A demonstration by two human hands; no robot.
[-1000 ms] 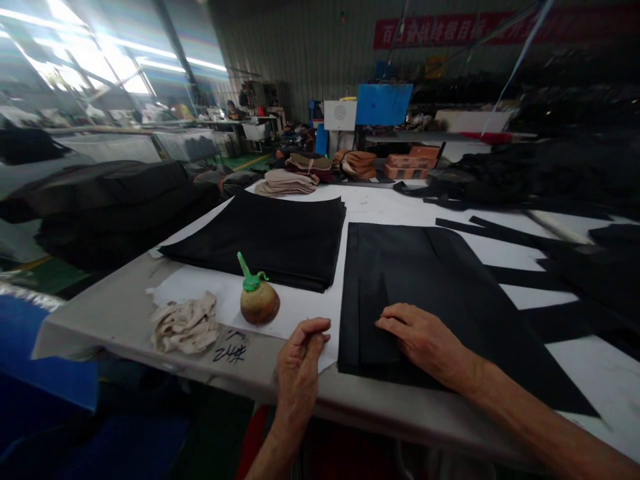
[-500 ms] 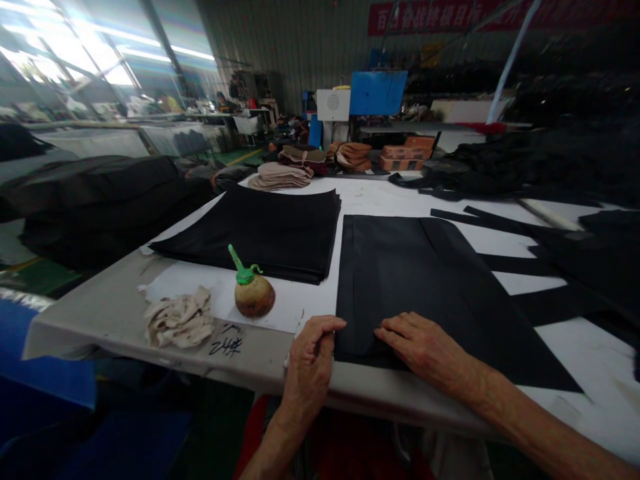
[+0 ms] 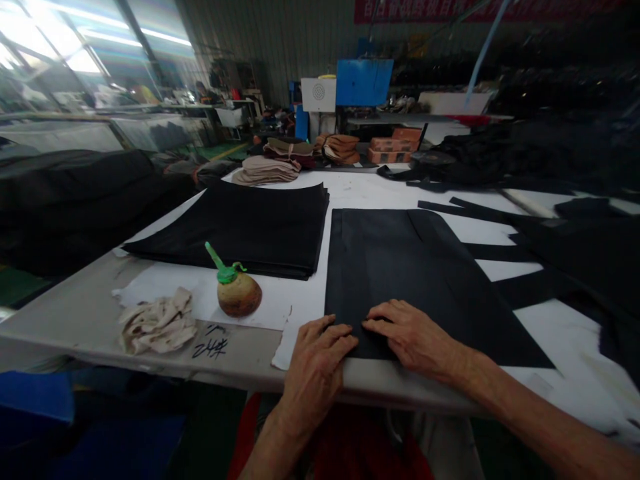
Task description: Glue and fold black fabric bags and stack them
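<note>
On the left of the counter [image 3: 60, 327], a crumpled cloth [image 3: 159, 325] lies near the edge. Farther back rests a stack of black sheets [image 3: 235, 227]; on its near side stands a round bottle [image 3: 239, 293] with a green spout; a sideways knock could tip it and spill any contents. The left hand [image 3: 315, 360] rests slightly spread fingers on the near left corner of the black sheet [image 3: 400, 267], flat on the counter. The right hand [image 3: 415, 337] sets narrowly bunched fingers just beside them. Whether either hand pinches cannot be told; both thumbs are hidden. Uneven pressure could skew or crease the sheet. Sliding it right could disturb the black strips [image 3: 500, 253].
</note>
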